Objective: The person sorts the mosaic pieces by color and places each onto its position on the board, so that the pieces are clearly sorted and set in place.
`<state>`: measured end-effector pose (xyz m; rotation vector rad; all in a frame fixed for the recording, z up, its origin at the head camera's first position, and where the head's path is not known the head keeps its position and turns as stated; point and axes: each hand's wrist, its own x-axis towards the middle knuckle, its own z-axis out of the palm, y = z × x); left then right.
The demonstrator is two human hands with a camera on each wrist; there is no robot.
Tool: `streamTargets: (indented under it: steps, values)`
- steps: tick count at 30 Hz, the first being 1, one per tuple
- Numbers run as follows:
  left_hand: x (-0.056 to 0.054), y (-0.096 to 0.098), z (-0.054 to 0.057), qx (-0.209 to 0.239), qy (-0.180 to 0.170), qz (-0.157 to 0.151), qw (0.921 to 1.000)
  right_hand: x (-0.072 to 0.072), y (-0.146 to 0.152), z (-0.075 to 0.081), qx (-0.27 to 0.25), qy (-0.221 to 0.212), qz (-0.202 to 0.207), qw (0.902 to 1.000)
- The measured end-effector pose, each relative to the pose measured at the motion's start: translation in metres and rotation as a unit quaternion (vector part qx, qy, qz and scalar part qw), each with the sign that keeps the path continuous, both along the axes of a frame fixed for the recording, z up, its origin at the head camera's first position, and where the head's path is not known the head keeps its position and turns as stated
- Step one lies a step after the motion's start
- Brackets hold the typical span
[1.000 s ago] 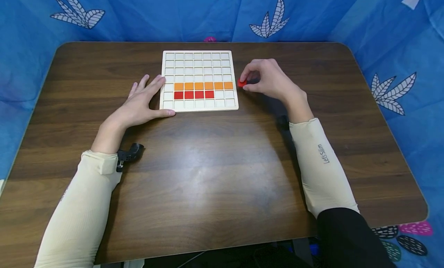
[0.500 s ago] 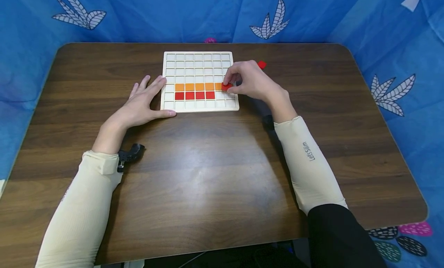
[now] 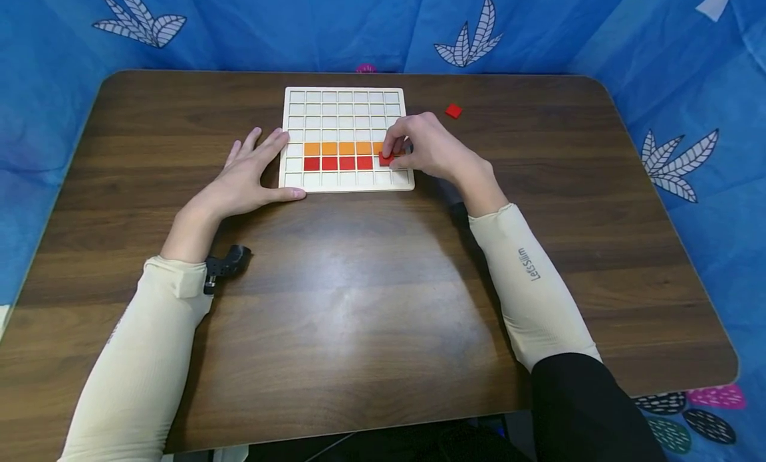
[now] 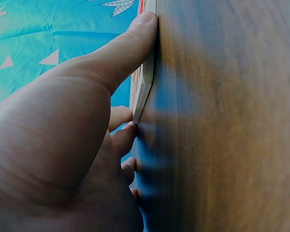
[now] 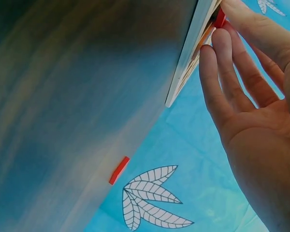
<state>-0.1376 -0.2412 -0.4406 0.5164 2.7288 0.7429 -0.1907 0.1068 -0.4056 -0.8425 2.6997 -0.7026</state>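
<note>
A white grid board point(image 3: 334, 110) lies toward the back of the table. One row of it holds orange tiles point(image 3: 329, 149), and the row just nearer holds several red tiles in its left part. My left hand point(image 3: 235, 188) is spread, its thumb on the board's front-left corner and its fingertips along the left edge; the left wrist view shows the thumb against the board's side. Between thumb and fingers, my right hand point(image 3: 439, 153) pinches a red square tile point(image 3: 385, 160), tilted over the cell right of the last red one. The right hand covers part of the board's right side.
Another red tile point(image 3: 453, 110) lies loose on the table, behind and right of the right hand; the right wrist view shows it too. The brown wooden table point(image 3: 347, 302) is bordered at the back and right by a blue patterned cloth point(image 3: 359, 23).
From beside the board, my right hand has moved left over it with the pinched red tile, then slightly toward the red row. The loose red tile has come into sight. My left hand stays put.
</note>
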Motion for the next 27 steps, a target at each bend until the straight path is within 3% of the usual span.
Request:
streamTargets:
  steps: [12,27]
  values:
    - [0.000,-0.001,0.001,0.000,-0.002,-0.001,1.0000,0.005,-0.004,0.000,-0.012,0.006,0.022,0.9997]
    - [0.000,-0.001,0.002,0.003,-0.004,-0.001,1.0000,0.008,-0.012,0.008,0.051,0.019,0.007,0.9985]
